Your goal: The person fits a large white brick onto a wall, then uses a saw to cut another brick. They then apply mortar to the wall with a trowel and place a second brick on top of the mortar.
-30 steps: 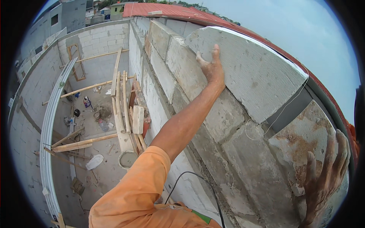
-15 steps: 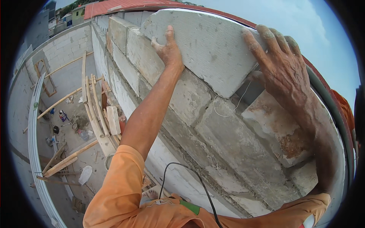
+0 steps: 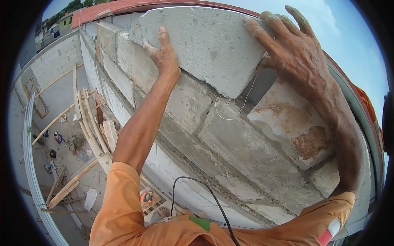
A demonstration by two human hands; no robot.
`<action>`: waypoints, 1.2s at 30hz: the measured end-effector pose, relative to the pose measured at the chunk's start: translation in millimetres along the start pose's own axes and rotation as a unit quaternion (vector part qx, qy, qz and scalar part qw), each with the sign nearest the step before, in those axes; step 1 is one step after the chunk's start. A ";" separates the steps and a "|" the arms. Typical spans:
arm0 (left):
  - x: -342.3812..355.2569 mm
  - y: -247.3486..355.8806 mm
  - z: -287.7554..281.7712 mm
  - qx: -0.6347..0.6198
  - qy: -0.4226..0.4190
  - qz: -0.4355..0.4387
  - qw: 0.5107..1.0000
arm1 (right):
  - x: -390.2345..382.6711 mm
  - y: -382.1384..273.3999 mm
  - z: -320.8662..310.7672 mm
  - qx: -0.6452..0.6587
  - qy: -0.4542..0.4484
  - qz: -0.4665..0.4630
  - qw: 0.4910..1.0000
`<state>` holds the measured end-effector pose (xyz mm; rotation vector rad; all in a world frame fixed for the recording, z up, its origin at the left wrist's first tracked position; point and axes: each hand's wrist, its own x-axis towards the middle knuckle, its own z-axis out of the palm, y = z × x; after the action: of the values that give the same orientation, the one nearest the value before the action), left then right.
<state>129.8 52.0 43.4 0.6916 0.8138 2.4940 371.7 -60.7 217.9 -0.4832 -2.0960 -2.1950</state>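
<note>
A large grey concrete block [image 3: 205,45] with a slanted left end sits on top of the block wall [image 3: 242,143]. My left hand [image 3: 165,57] presses on its near face toward the left, thumb and a finger showing, the others hidden. At the block's right end, my right hand [image 3: 293,53] grips it, fingers over the top and thumb low by the corner; one finger sticks up. Thin string [image 3: 223,117] hangs in a loop below the block's lower corner, beside a dark gap [image 3: 258,92] in the wall.
Below to the left lie wooden poles [image 3: 88,119] on a scaffold and a floor strewn with debris. Long metal channels [image 3: 30,151] run along the far left. A red roof [image 3: 96,12] extends behind the wall. A black cable [image 3: 201,182] loops up near my shirt.
The view has shifted, so the wall and block appear farther left. Fingers of my right hand have lifted and spread somewhat. Both hands stay on the block.
</note>
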 end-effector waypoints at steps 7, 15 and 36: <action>3.6 -3.2 -2.6 0.033 -0.005 0.013 0.999 | -1.4 -17.9 -10.2 0.130 -0.025 0.071 0.989; -6.3 19.2 2.1 -0.014 -0.019 -0.005 1.000 | -4.7 -0.1 -29.8 0.138 0.055 0.123 0.981; -8.7 20.6 0.7 -0.060 0.006 -0.016 0.998 | -13.4 44.4 -23.4 0.131 -0.126 0.166 0.969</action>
<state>132.2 32.5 54.1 0.6187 0.6674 2.4972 391.9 -89.0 256.5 -1.0465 -2.1823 -1.7184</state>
